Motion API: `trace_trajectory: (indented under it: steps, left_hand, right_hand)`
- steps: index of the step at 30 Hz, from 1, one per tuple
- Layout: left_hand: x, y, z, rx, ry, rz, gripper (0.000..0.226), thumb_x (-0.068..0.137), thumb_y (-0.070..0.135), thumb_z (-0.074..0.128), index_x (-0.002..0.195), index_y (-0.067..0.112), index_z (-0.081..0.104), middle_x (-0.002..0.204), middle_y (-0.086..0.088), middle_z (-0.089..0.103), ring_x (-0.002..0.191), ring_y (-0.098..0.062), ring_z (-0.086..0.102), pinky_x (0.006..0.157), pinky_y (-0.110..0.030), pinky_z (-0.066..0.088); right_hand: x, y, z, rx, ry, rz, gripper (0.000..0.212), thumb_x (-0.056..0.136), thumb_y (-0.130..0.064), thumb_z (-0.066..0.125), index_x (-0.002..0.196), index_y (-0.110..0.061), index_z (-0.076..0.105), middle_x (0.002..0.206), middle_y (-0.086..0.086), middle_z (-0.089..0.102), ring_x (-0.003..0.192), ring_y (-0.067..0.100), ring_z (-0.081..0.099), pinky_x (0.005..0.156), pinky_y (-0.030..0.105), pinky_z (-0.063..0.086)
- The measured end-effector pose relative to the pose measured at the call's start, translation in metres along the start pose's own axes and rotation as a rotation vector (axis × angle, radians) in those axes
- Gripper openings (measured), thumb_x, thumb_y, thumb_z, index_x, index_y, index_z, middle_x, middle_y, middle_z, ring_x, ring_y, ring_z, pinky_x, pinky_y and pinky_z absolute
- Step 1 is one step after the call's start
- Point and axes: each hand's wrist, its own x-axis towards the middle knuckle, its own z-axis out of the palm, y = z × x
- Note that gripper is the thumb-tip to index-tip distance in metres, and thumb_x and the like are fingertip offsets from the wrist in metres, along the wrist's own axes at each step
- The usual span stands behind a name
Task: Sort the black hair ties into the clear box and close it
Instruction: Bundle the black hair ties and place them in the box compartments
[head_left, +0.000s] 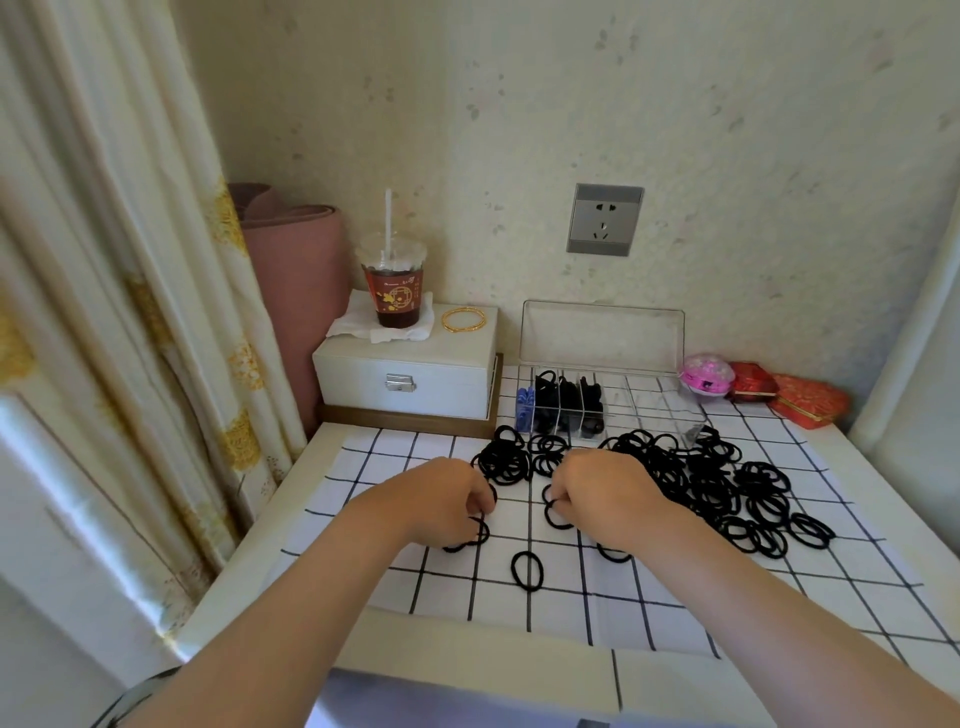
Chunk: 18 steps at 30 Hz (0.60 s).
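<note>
Hair ties (701, 483): thin black loops, heaped; left hand (447, 499), right hand (602, 493) fingers (563, 501) each pinch one.

Home, and it looked like a bedroom or dressing corner. Gold-patterned curtain (130, 312) on the left, speckled wallpaper (571, 104), one wall socket (605, 219). The bench (270, 545) wore a checked cloth (571, 597). It carried a white jewellery box (405, 371) with a latch, topped by gold bangles (464, 318) and a takeaway drink (393, 291) with a straw. Also there: a pink trinket case (707, 375), red brocade boxes (808, 400), loose black hair ties (717, 488). A rolled pink mat (296, 291) stood in the corner.
</note>
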Motion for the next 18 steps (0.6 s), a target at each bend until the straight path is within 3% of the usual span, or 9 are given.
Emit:
trace_trajectory:
  steps: [4, 7, 9, 11, 14, 18]
  left_hand:
    - [-0.001, 0.003, -0.002, -0.064, 0.005, -0.008, 0.037, 0.095, 0.015, 0.051, 0.129, 0.025, 0.063, 0.125, 0.009, 0.06, 0.082, 0.001, 0.054, 0.081, -0.016, 0.041]
    - [-0.001, -0.003, -0.006, -0.081, -0.004, 0.001, 0.043, 0.089, 0.007, 0.052, 0.126, 0.028, 0.063, 0.115, 0.01, 0.06, 0.086, -0.003, 0.057, 0.079, -0.018, 0.046]
    - [0.0, -0.006, -0.006, -0.043, -0.021, 0.012, 0.048, 0.083, 0.002, 0.056, 0.122, 0.03, 0.065, 0.108, 0.012, 0.058, 0.087, -0.003, 0.055, 0.077, -0.018, 0.047]
    - [0.001, -0.008, -0.004, -0.001, -0.038, 0.029, 0.046, 0.082, 0.003, 0.06, 0.117, 0.032, 0.069, 0.104, 0.013, 0.057, 0.085, -0.002, 0.053, 0.074, -0.017, 0.044]
    - [0.005, -0.01, 0.0, 0.008, -0.011, 0.037, 0.034, 0.084, 0.01, 0.068, 0.11, 0.032, 0.074, 0.103, 0.012, 0.065, 0.086, -0.003, 0.058, 0.076, -0.016, 0.044]
    - [0.008, -0.012, 0.003, -0.048, 0.043, 0.023, 0.014, 0.084, 0.022, 0.074, 0.096, 0.028, 0.077, 0.095, 0.012, 0.069, 0.085, -0.004, 0.061, 0.073, -0.016, 0.044]
  right_hand:
    - [-0.003, 0.003, -0.006, 0.242, 0.017, -0.058, 0.018, 0.091, -0.023, 0.057, 0.083, -0.012, 0.069, 0.088, 0.004, 0.07, 0.08, 0.022, 0.066, 0.072, 0.037, 0.056]
    - [-0.006, 0.004, -0.017, 0.659, 0.018, -0.009, 0.01, 0.093, -0.019, 0.062, 0.085, -0.023, 0.067, 0.08, -0.003, 0.07, 0.07, 0.013, 0.067, 0.064, 0.027, 0.056]
    - [-0.008, 0.001, -0.022, 0.819, -0.071, -0.016, 0.019, 0.092, -0.012, 0.062, 0.09, -0.031, 0.067, 0.083, -0.008, 0.069, 0.072, 0.008, 0.068, 0.067, 0.026, 0.058]
    - [-0.01, -0.002, -0.025, 0.768, -0.146, -0.073, 0.026, 0.09, -0.01, 0.066, 0.099, -0.034, 0.071, 0.085, -0.016, 0.071, 0.08, 0.001, 0.069, 0.078, 0.022, 0.057]
    - [-0.015, -0.009, -0.031, 0.793, -0.266, -0.101, 0.03, 0.091, -0.003, 0.061, 0.099, -0.027, 0.077, 0.063, -0.027, 0.066, 0.063, -0.008, 0.062, 0.066, 0.011, 0.049]
    - [-0.018, -0.014, -0.032, 0.832, -0.324, -0.102, 0.034, 0.087, 0.0, 0.058, 0.088, -0.03, 0.075, 0.077, -0.008, 0.069, 0.062, 0.006, 0.064, 0.068, 0.025, 0.055]
